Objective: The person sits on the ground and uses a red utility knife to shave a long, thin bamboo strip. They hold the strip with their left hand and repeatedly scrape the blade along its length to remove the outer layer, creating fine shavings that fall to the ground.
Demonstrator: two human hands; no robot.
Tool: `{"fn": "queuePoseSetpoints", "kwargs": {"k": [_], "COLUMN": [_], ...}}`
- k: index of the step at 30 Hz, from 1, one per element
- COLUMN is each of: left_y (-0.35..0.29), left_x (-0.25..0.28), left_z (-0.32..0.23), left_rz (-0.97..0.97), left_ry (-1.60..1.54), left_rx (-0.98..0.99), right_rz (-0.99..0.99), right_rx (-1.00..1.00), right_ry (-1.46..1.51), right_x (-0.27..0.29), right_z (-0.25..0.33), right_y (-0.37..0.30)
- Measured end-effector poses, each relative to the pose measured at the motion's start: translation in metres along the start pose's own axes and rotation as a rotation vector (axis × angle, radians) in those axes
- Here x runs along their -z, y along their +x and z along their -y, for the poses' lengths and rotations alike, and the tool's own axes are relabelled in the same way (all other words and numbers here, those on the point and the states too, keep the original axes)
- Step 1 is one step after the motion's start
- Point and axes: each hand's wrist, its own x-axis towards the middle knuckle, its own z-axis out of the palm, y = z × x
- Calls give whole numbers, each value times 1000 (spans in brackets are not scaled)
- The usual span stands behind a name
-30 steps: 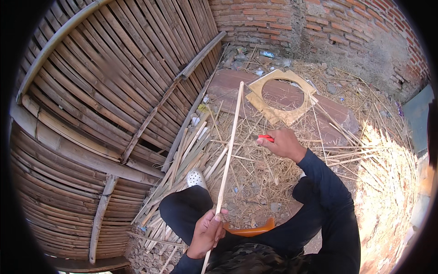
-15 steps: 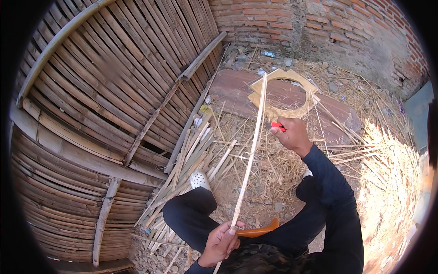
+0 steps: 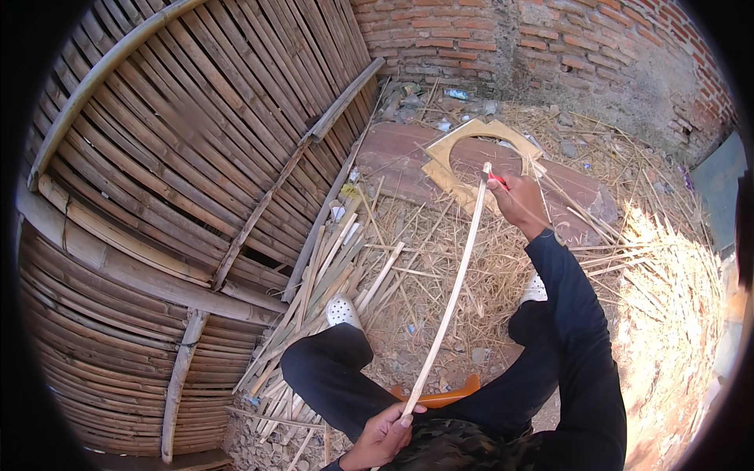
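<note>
A long, pale bamboo strip (image 3: 448, 318) slants up and away from my lap, slightly bowed. Its lower part lies in my left hand (image 3: 382, 438), the fingers closed round it with the thumb on top. At the strip's far end is my right hand (image 3: 520, 204), closed on a small red-handled knife (image 3: 495, 180). A short dark piece of the blade shows against the strip near its tip; exactly how it meets the wood is too small to tell. An orange plastic seat edge (image 3: 452, 395) shows between my legs.
Cut strips (image 3: 310, 302) lie piled at left beside a bamboo slat wall (image 3: 181, 149). Straw-like shavings (image 3: 440, 259) cover the ground. Farther off, a tan board with a round hole (image 3: 441, 153) rests on a brown slab (image 3: 389, 145). A brick wall (image 3: 440, 39) closes the back.
My right hand with the knife has moved up and slightly right, to the strip's far tip. The strip's far end has swung right and come nearer; it now reaches less far.
</note>
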Motion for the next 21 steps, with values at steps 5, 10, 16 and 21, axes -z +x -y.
{"fn": "queuePoseSetpoints", "kwargs": {"k": [5, 10, 16, 21], "left_y": [-17, -24, 53, 94], "left_x": [6, 16, 36, 5], "left_z": [20, -69, -52, -72], "left_rz": [76, -354, -281, -188], "left_ry": [223, 72, 39, 10], "left_rx": [33, 75, -72, -83], "right_rz": [29, 111, 366, 340], "right_rx": [-575, -610, -106, 480], "right_ry": [-185, -208, 92, 206], "right_x": [-32, 37, -5, 17], "right_z": [-113, -101, 38, 110], "right_y": [2, 40, 8, -59]}}
